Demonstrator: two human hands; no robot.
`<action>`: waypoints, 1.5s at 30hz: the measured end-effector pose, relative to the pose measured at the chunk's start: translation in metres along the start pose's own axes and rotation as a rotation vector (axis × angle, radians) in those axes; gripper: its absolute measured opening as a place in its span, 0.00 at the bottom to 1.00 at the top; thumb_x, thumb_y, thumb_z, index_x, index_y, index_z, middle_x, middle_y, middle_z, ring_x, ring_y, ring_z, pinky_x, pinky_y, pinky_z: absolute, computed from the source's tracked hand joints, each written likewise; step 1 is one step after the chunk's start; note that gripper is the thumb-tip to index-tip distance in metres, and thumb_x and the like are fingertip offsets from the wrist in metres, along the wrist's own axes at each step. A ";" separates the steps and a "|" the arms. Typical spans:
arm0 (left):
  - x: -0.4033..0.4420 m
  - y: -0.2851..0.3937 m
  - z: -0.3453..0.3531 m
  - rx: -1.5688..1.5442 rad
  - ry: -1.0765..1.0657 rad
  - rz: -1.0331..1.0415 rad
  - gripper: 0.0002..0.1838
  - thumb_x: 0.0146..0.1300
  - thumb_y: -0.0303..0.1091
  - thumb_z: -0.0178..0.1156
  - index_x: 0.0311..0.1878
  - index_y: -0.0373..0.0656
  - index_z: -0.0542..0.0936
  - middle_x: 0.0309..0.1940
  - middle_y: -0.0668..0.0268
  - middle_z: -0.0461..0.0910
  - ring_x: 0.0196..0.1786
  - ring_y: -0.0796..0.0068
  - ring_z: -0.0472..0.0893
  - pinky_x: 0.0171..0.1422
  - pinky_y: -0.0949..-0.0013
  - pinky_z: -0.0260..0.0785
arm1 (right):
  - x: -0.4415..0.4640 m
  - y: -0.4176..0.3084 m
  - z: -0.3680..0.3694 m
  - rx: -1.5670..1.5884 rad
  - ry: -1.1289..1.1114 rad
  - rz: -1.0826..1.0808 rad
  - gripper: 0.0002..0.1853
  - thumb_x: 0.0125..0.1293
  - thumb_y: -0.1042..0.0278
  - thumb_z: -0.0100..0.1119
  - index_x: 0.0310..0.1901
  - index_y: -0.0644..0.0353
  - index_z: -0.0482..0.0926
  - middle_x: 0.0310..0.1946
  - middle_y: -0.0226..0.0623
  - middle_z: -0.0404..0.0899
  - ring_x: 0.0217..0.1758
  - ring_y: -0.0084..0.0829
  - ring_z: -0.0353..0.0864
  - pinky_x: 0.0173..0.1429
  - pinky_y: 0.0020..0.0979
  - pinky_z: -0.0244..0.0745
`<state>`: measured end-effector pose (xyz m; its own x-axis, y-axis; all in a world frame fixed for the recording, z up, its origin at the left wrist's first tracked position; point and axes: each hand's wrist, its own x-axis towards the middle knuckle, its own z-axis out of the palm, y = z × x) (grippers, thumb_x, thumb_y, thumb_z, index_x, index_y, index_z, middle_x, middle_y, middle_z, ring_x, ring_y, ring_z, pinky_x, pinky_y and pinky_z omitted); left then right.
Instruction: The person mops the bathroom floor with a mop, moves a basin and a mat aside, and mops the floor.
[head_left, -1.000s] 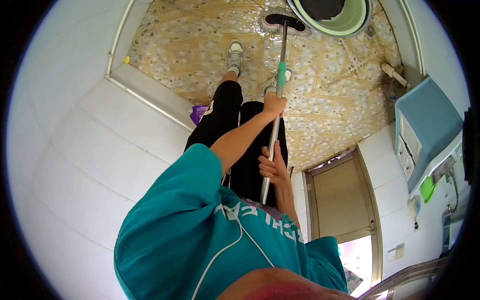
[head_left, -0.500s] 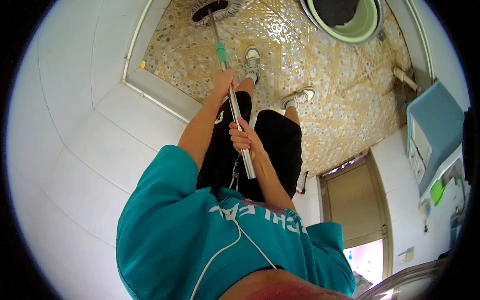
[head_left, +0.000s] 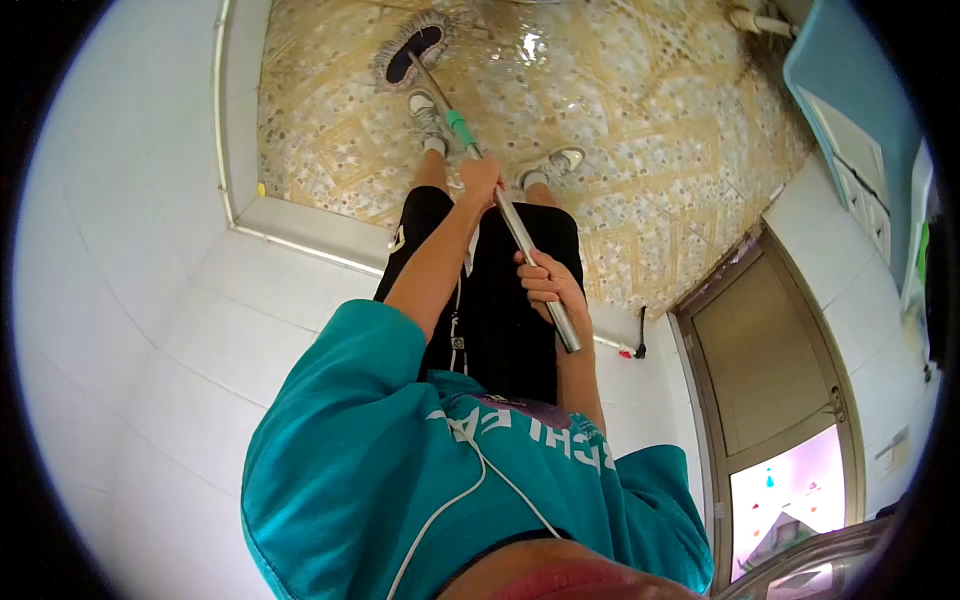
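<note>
- There it was, the mop (head_left: 515,221), slanting across the front of the body, its fringed head (head_left: 416,52) flat on the wet, pebble-patterned floor (head_left: 660,165), up in the far left of my view!
- The left hand (head_left: 481,180) I had high on the metal pole, just below the green collar (head_left: 460,128), fingers closed round it; the back of the hand hid most of them.
- Lower down, the right hand (head_left: 552,283), also wrapped round the pole, fingers bent snugly over the metal, the bare end poking out past the grip. Neither hand was spread!
- Just beside the mop head stood the left shoe (head_left: 427,118), with the right shoe (head_left: 553,166) out to the other side.
- Behind the pole, I saw black shorts (head_left: 500,310); nearer, a teal shirt (head_left: 370,450).
- And off right, a framed door (head_left: 765,355), plus a blue cabinet (head_left: 850,65) above it in view.
</note>
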<state>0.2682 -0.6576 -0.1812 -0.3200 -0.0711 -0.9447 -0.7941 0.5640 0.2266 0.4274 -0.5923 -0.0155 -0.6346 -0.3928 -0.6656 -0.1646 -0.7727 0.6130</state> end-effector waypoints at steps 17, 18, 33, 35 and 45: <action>-0.089 -0.097 0.260 0.448 -0.273 0.158 0.12 0.57 0.29 0.56 0.29 0.25 0.72 0.14 0.54 0.73 0.13 0.62 0.75 0.13 0.61 0.66 | -0.146 -0.046 -0.147 0.601 -0.571 -0.323 0.23 0.75 0.58 0.31 0.61 0.69 0.60 0.19 0.31 0.58 0.12 0.19 0.56 0.12 0.23 0.55; -0.079 -0.079 0.265 0.470 -0.244 0.225 0.12 0.56 0.29 0.56 0.30 0.24 0.73 0.15 0.52 0.74 0.13 0.61 0.76 0.13 0.61 0.66 | -0.128 -0.057 -0.145 0.605 -0.638 -0.307 0.23 0.75 0.58 0.31 0.61 0.68 0.60 0.19 0.31 0.58 0.12 0.19 0.56 0.12 0.23 0.55; -0.108 0.023 0.239 0.615 -0.335 0.344 0.15 0.59 0.35 0.54 0.21 0.35 0.69 0.09 0.60 0.69 0.09 0.68 0.71 0.12 0.64 0.61 | -0.109 -0.033 -0.042 0.381 -0.331 -0.507 0.19 0.73 0.55 0.40 0.56 0.60 0.65 0.16 0.23 0.55 0.10 0.11 0.50 0.07 0.15 0.45; -0.109 -0.011 0.214 0.620 -0.509 0.270 0.12 0.58 0.30 0.52 0.21 0.34 0.67 0.10 0.58 0.69 0.10 0.65 0.73 0.10 0.63 0.62 | -0.126 0.001 -0.050 0.551 -0.352 -0.506 0.20 0.74 0.55 0.38 0.58 0.60 0.64 0.15 0.23 0.54 0.10 0.12 0.51 0.07 0.16 0.48; -0.043 0.027 0.223 0.726 -0.416 0.226 0.14 0.60 0.31 0.53 0.20 0.34 0.69 0.10 0.57 0.70 0.10 0.64 0.73 0.12 0.62 0.64 | -0.052 -0.041 -0.020 0.504 -0.480 -0.443 0.21 0.74 0.53 0.33 0.63 0.50 0.61 0.14 0.27 0.55 0.09 0.16 0.52 0.08 0.19 0.51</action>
<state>0.3760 -0.4561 -0.1873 -0.1032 0.3331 -0.9372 -0.1624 0.9240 0.3463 0.4822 -0.5497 -0.0143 -0.6661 0.2400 -0.7062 -0.7222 -0.4445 0.5300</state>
